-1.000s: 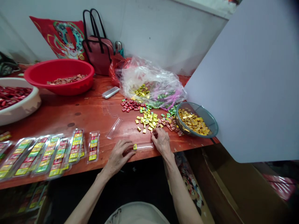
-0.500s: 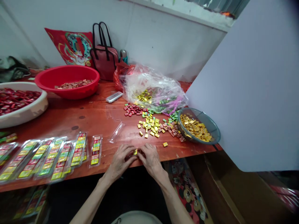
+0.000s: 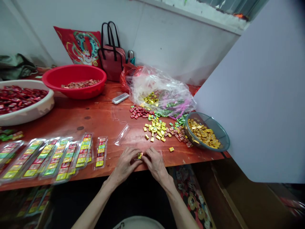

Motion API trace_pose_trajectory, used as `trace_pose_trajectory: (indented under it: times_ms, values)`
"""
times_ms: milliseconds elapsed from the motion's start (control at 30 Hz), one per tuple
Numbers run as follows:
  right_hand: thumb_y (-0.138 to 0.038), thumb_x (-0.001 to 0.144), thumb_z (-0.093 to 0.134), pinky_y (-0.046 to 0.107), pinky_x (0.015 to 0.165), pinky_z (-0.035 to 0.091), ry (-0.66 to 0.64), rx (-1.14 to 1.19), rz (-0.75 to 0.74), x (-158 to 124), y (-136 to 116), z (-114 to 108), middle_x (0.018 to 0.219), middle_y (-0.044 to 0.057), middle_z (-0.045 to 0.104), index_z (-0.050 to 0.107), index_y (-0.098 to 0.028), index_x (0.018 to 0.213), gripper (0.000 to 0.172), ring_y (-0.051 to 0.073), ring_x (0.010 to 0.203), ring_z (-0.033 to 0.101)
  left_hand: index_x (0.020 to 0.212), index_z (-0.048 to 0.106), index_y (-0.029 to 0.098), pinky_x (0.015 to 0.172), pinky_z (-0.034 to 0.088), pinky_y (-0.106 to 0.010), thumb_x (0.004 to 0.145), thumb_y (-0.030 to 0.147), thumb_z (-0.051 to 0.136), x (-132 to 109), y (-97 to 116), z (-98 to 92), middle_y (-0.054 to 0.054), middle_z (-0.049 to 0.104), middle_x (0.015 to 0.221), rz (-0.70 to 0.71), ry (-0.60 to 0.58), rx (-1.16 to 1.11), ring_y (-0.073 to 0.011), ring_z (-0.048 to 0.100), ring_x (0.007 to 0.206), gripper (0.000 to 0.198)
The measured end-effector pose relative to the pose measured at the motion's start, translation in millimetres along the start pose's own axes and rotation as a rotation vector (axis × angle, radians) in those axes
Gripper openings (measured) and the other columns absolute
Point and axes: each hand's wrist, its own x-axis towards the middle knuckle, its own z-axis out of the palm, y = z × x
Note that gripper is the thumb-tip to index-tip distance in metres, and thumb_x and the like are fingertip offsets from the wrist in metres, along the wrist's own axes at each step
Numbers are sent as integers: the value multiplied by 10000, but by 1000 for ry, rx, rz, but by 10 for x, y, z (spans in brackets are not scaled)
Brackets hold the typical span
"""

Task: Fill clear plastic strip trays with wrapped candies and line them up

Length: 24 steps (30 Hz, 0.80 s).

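At the front edge of the table, my left hand (image 3: 126,160) and my right hand (image 3: 155,161) meet with bent fingers. Between their fingertips is a small yellow wrapped block (image 3: 139,156), shiny like foil; the fingers partly cover it. Both hands are closed around it, low over the wood. Just beyond lies an empty clear plastic strip tray (image 3: 122,135). A loose pile of yellow blocks (image 3: 156,127) spreads farther back, and one single yellow block (image 3: 171,149) lies to the right of my right hand.
Filled clear strip packs (image 3: 101,152) line the left front. A white basin (image 3: 45,106) and a red basin (image 3: 78,92) stand behind them. On the right are a grey-green bowl (image 3: 225,140) and a pale panel (image 3: 252,95). A plastic bag (image 3: 164,82) lies at the back.
The whole view has shifted slightly, so the table's things appear farther right. My hands stay together at the table edge, still around the yellow block, with only small finger movement.
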Motion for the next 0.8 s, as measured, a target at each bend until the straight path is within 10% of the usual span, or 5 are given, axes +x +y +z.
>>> trace_pose_trajectory:
  times_ms: [200,533,800]
  values:
    - [-171,901,534,245,680,407,-25,2,-58,183,32,-147,841,12,589,621,-205,840,112,144,764,561,1163,582,233,855,482,-379,864,284,636,8,12,-2,-71,629,1076,-13,-17,-7,-229,566,995,307]
    - [-141,866,543,273,771,375,12,-452,-173,1945,501,-244,1020,91,581,640,-153,932,118,198,935,517,1142,590,220,829,480,-371,868,323,635,-6,-21,11,-74,637,1039,-1,4,17,-224,573,961,296]
    - [4,807,439,264,814,352,-109,-398,-235,2233,556,-144,1043,115,585,618,-114,930,247,182,927,498,1172,575,227,866,466,-385,878,328,622,-14,-76,21,-78,626,1086,30,-11,30,-229,556,1011,315]
